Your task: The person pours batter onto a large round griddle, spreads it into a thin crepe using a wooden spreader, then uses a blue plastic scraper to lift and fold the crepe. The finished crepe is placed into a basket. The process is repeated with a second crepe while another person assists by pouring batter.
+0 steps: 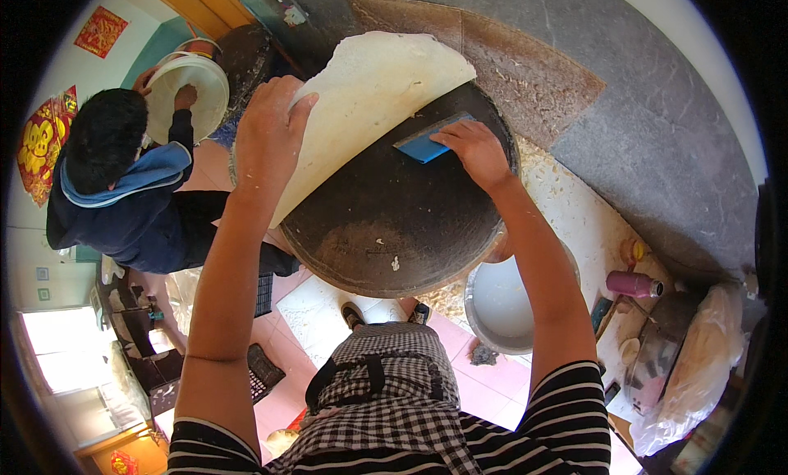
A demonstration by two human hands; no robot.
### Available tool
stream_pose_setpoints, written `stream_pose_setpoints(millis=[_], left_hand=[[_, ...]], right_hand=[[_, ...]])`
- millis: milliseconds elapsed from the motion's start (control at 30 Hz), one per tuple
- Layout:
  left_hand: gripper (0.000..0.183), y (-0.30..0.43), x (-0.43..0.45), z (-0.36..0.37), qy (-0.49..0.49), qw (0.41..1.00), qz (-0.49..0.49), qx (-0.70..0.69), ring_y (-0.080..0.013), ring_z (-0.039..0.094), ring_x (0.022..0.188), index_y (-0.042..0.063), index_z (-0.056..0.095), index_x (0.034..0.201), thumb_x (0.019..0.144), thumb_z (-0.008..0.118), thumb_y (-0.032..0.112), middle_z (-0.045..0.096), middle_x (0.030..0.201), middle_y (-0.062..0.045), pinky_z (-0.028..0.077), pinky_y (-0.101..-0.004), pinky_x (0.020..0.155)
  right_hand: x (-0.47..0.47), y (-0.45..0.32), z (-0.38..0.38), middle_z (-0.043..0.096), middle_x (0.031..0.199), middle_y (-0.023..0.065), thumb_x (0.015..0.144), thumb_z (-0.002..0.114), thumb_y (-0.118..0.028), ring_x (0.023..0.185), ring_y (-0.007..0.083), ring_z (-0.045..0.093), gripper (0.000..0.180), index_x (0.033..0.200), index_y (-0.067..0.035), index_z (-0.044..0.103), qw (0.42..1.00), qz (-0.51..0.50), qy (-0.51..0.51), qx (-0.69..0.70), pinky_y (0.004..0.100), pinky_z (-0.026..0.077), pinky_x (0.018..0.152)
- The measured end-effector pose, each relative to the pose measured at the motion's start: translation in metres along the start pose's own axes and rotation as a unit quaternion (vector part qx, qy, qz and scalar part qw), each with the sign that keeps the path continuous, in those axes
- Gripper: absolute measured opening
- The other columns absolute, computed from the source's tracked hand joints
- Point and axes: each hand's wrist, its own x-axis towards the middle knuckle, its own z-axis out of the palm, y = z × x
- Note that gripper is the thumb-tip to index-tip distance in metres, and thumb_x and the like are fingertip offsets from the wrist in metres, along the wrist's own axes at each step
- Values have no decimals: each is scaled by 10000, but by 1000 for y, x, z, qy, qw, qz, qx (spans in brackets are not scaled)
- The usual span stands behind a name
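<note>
A large thin flatbread lies folded or lifted over the far left part of a round dark griddle. Its straight edge runs diagonally across the plate, and its ragged edge faces the wall. My left hand pinches the flatbread's left edge between thumb and fingers. My right hand holds a blue scraper with a straight blade, which rests on the dark surface close to the flatbread's edge. A few pale crumbs stick to the near part of the griddle.
At the left a person reaches into a white bucket. A metal basin of whitish liquid stands right of the griddle. Farther right are a pink bottle and a clear plastic bag. A black crate stands on the floor.
</note>
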Motion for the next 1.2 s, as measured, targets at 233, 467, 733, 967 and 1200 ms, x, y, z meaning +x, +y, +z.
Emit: stream_pose_setpoints(millis=[233,467,733,967,1200], left_hand=[[166,5,9,-2,-17,1000,6,-6,-355,561,865,10,567,929,882,624,158,575,880,-164,456,-419,731],[330,-3,25,-14,-73,996,-57,21,-346,576,1053,1,589,1078,925,572,293,604,1130,-183,441,-386,922],[218,-28,33,-15,2,999,36,34,-351,568,936,10,572,984,906,588,213,587,965,-167,454,-414,801],[269,-33,41,-18,-57,997,-20,40,-332,595,1001,7,587,1041,916,567,244,618,1056,-146,460,-370,885],[256,-35,44,-16,6,999,34,36,-349,590,960,14,579,1002,902,597,249,617,1002,-147,468,-382,842]], right_hand=[[27,7,27,651,1040,22,779,563,-11,1000,238,590,339,1064,-146,687,999,-27,39,3,367,465,875],[49,19,42,656,1067,18,799,552,-32,1046,233,590,331,1073,-157,690,998,-40,38,-3,371,448,946],[39,-2,16,659,1071,36,811,547,-83,1026,227,605,249,1020,-130,674,996,-84,-4,26,370,471,917],[49,-50,41,654,1009,26,797,571,-122,972,220,612,236,1022,-124,640,984,-172,7,38,359,494,855],[85,-87,90,653,997,5,797,579,-108,961,196,614,201,991,-114,634,985,-170,15,30,345,504,825]])
